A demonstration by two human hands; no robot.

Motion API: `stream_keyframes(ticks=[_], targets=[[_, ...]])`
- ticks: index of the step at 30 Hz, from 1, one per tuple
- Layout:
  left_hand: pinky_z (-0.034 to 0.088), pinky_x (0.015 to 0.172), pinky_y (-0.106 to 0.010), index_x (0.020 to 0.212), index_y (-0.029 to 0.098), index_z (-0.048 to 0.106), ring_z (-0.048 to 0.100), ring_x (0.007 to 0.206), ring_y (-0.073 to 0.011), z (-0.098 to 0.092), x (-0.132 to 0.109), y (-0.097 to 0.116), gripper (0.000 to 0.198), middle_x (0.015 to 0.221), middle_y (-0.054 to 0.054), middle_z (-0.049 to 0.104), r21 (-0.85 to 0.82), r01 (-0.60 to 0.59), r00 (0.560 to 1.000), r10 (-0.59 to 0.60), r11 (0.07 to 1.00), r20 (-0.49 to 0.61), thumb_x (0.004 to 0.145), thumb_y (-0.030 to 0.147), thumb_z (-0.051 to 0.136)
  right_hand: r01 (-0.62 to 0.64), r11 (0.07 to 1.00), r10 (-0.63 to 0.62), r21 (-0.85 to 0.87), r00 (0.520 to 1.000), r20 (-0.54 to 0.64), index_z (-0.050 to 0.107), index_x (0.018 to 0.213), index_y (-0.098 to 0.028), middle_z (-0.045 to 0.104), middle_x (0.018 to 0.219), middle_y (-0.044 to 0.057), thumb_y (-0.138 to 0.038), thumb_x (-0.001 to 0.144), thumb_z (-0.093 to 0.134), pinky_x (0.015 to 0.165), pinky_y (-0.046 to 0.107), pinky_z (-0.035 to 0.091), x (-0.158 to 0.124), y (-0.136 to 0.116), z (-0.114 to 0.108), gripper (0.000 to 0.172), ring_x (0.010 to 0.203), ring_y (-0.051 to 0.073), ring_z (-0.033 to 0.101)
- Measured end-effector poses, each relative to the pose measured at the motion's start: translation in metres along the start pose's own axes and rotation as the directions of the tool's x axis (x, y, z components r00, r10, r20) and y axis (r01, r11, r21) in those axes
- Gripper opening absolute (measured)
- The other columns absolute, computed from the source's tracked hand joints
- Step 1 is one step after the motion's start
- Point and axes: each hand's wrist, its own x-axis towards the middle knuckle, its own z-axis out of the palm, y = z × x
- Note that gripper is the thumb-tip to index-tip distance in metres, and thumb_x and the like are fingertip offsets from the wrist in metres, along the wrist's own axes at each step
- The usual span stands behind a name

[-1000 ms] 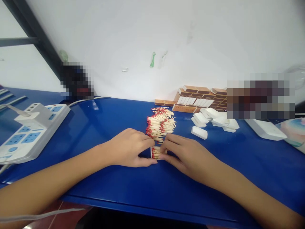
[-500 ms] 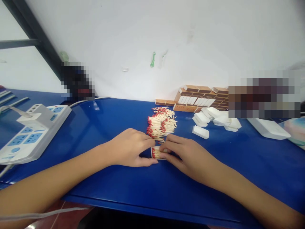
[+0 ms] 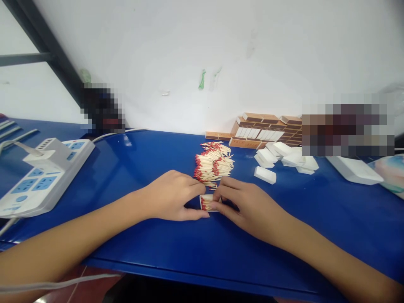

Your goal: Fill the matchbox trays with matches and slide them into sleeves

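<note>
A small white matchbox tray (image 3: 207,196) lies on the blue table, partly filled with red-tipped matches (image 3: 205,205). My left hand (image 3: 175,196) steadies its left end, thumb on the near side and fingers on the far side. Over the tray's right part, my right hand (image 3: 248,206) has thumb and fingers closed on matches inside; its fingertips hide that end. Just beyond both hands is a loose heap of matches (image 3: 217,164), with a few stray ones at its near edge.
White empty trays (image 3: 293,156) lie piled at right, before stacked brown matchboxes (image 3: 261,130) along the wall. A power strip (image 3: 47,181) with a plugged-in adapter and cable occupies the left. A white box (image 3: 355,169) sits far right. The table's front edge (image 3: 189,273) runs below my arms.
My right thumb and fingers have shifted very slightly over the matches in the tray. My left hand, the tray and the heap stay in place.
</note>
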Motion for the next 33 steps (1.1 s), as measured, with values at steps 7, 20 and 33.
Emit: stream_keyframes(ticks=[7, 20, 33], targets=[[0.040, 0.057, -0.032, 0.089, 0.017, 0.067, 0.065, 0.064, -0.0169, -0.001, 0.000, 0.000, 0.040, 0.072, 0.000, 0.068, 0.003, 0.005, 1.000, -0.005, 1.000, -0.005, 0.094, 0.057, 0.063, 0.058, 0.998, -0.058, 0.003, 0.998, 0.031, 0.070, 0.094, -0.019, 0.062, 0.089, 0.003, -0.022, 0.101, 0.060, 0.065, 0.028, 0.046, -0.001, 0.005, -0.004, 0.013, 0.073, 0.015, 0.060], [0.039, 0.058, -0.031, 0.091, 0.017, 0.068, 0.066, 0.065, -0.0177, -0.002, 0.000, 0.000, 0.039, 0.074, 0.000, 0.068, -0.010, 0.008, 1.000, -0.008, 1.000, 0.001, 0.093, 0.055, 0.065, 0.099, 0.992, -0.102, 0.081, 0.994, 0.044, 0.076, 0.107, -0.022, 0.062, 0.089, 0.003, -0.026, 0.105, 0.055, 0.067, 0.027, 0.046, -0.001, 0.004, -0.003, 0.022, 0.074, 0.014, 0.060], [0.041, 0.058, -0.030, 0.091, 0.017, 0.069, 0.066, 0.065, -0.0175, -0.003, -0.001, 0.000, 0.042, 0.073, -0.002, 0.069, -0.034, 0.004, 1.000, -0.003, 0.999, 0.025, 0.094, 0.058, 0.062, -0.085, 0.988, 0.064, -0.132, 0.986, -0.155, 0.072, 0.093, -0.021, 0.063, 0.077, 0.002, -0.033, 0.099, 0.059, 0.061, 0.029, 0.042, 0.001, 0.051, -0.043, 0.019, 0.066, 0.016, 0.056]])
